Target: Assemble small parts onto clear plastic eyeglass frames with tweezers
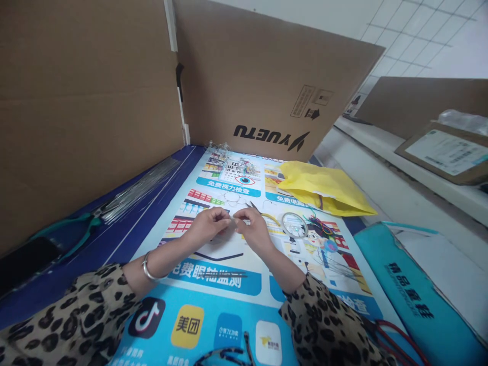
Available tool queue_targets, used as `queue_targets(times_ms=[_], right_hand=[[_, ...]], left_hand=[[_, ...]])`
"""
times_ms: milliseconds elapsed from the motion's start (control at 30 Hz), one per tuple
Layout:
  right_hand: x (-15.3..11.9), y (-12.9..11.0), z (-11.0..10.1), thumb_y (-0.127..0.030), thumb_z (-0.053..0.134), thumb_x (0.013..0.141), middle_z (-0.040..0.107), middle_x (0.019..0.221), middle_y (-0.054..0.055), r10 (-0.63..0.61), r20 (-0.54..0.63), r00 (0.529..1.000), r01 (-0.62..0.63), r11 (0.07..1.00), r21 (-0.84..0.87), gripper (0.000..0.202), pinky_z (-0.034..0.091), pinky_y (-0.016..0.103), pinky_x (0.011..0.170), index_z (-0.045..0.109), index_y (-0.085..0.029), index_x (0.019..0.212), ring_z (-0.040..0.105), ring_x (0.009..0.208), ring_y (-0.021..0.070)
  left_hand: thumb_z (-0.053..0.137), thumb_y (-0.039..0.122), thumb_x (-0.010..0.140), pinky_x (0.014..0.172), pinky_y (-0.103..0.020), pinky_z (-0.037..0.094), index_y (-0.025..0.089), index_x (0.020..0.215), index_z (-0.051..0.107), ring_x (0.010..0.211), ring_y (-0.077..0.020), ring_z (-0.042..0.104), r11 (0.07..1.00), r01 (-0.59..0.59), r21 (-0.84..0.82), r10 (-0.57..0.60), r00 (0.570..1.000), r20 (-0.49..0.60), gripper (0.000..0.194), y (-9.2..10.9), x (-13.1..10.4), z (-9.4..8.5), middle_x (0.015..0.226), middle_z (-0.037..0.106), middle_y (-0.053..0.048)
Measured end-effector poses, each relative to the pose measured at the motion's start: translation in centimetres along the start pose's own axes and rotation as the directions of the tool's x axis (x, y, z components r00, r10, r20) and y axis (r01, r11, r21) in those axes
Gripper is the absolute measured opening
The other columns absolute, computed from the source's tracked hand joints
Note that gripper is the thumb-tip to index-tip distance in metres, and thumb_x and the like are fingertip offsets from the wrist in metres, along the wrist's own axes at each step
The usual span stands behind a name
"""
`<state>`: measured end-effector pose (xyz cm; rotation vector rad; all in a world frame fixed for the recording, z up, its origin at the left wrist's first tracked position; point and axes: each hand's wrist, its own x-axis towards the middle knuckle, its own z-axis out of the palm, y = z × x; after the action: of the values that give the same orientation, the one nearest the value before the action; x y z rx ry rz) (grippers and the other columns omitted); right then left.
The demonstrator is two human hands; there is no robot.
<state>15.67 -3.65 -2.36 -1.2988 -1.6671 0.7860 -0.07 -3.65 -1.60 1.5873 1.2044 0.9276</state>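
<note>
My left hand [211,224] and my right hand [253,231] meet fingertip to fingertip over the printed poster mat [213,300]. Thumb and forefinger are pinched on each side, and whatever sits between them is too small to make out. Just beyond the right hand lie pliers with a yellow handle [271,219], their dark tips pointing away to the left. To their right is a round clear dish [294,225] with small bits inside. Coloured cords [320,223] lie beside the dish. Thin wire loops [231,198] rest on the mat behind my hands.
Cardboard panels [267,76] stand at the back and left. A bundle of straight wires [141,190] and teal-handled pliers [86,229] lie at left. At right are a yellow bag [328,188] and a teal shoe box [412,290]. Glasses [229,351] lie at the front edge.
</note>
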Motion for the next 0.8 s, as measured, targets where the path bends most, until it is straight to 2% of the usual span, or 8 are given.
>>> queue_targets(times_ms=[167,267,300,367,467,533,633,800], right_hand=[[0.1,0.1,-0.9,-0.023,0.051,0.073,0.057,0.084,0.0,-0.058,0.047,0.997,0.062,0.994,-0.092,0.013,0.047,0.028,0.071,0.059,-0.021,0.083,0.055,0.075,0.0119],[0.2,-0.5,-2.4,-0.032,0.045,0.08,0.059,0.094,0.004,-0.057,0.051,0.997,0.07,0.945,-0.318,0.022,0.043,0.029,0.078,0.058,-0.02,0.093,0.055,0.084,0.0144],[0.3,-0.7,-3.0,-0.034,0.043,0.082,0.058,0.1,0.006,-0.055,0.036,0.998,0.065,0.885,-0.461,0.027,0.041,0.031,0.081,0.057,-0.02,0.1,0.052,0.093,0.017],[0.2,-0.8,-4.0,-0.04,0.046,0.08,0.054,0.11,0.011,-0.012,0.034,0.999,0.033,0.686,-0.727,0.04,0.037,0.038,0.084,0.05,-0.019,0.114,0.044,0.106,0.025],[-0.1,-0.3,-4.6,-0.05,0.049,0.076,0.052,0.11,0.016,0.12,0.053,0.991,-0.007,0.453,-0.892,0.055,0.035,0.043,0.08,0.044,-0.017,0.121,0.04,0.108,0.0316],[-0.4,0.4,-4.2,-0.048,0.045,0.08,0.054,0.105,0.016,0.125,0.092,0.988,0.037,0.385,-0.922,0.051,0.033,0.043,0.079,0.044,-0.017,0.121,0.044,0.102,0.0301],[-0.8,1.1,-3.3,-0.037,0.042,0.084,0.056,0.098,0.016,-0.013,0.138,0.99,0.135,0.331,-0.934,0.042,0.032,0.042,0.077,0.047,-0.015,0.118,0.048,0.093,0.0279],[-1.4,1.3,-2.0,-0.016,0.041,0.081,0.056,0.089,0.017,-0.143,0.139,0.98,0.176,0.291,-0.94,0.034,0.034,0.039,0.067,0.05,-0.011,0.114,0.048,0.083,0.0261]], left_hand=[[0.054,0.029,0.072,0.051,-0.021,0.04,0.017,0.071,0.054,0.053,-0.0093,0.051,0.997,0.009,-0.078,-0.006,0.999,0.046,0.011,-0.2,0.1,0.0,0.061,0.053,0.003],[0.055,0.03,0.071,0.051,-0.021,0.04,0.017,0.072,0.054,0.051,-0.009,0.05,0.99,0.047,-0.135,-0.045,0.999,0.013,0.013,-0.3,0.2,-0.2,0.062,0.054,0.003],[0.055,0.03,0.071,0.051,-0.021,0.04,0.017,0.072,0.054,0.052,-0.0089,0.05,0.986,0.058,-0.156,-0.059,0.998,-0.003,0.013,-0.3,0.3,-0.3,0.062,0.054,0.002],[0.056,0.031,0.071,0.054,-0.022,0.041,0.016,0.07,0.053,0.054,-0.009,0.05,0.977,0.07,-0.203,-0.077,0.997,-0.029,0.015,-0.1,0.3,-0.6,0.062,0.055,0.002],[0.057,0.031,0.071,0.06,-0.023,0.042,0.015,0.069,0.054,0.064,-0.0103,0.053,0.961,0.042,-0.275,-0.061,0.996,-0.061,0.016,0.4,0.2,-0.9,0.072,0.059,-0.001],[0.057,0.031,0.072,0.064,-0.023,0.043,0.015,0.068,0.055,0.075,-0.0126,0.055,0.95,0.017,-0.312,-0.042,0.996,-0.076,0.017,0.6,0.2,-1.0,0.086,0.061,-0.004],[0.057,0.031,0.072,0.068,-0.024,0.043,0.014,0.066,0.054,0.087,-0.0154,0.055,0.937,0.01,-0.35,-0.045,0.995,-0.092,0.018,0.8,0.2,-1.2,0.099,0.06,-0.007],[0.059,0.032,0.072,0.073,-0.027,0.044,0.015,0.07,0.053,0.09,-0.0166,0.058,0.86,0.047,-0.508,-0.1,0.992,-0.078,0.018,0.8,0.1,-1.3,0.098,0.062,-0.006]])
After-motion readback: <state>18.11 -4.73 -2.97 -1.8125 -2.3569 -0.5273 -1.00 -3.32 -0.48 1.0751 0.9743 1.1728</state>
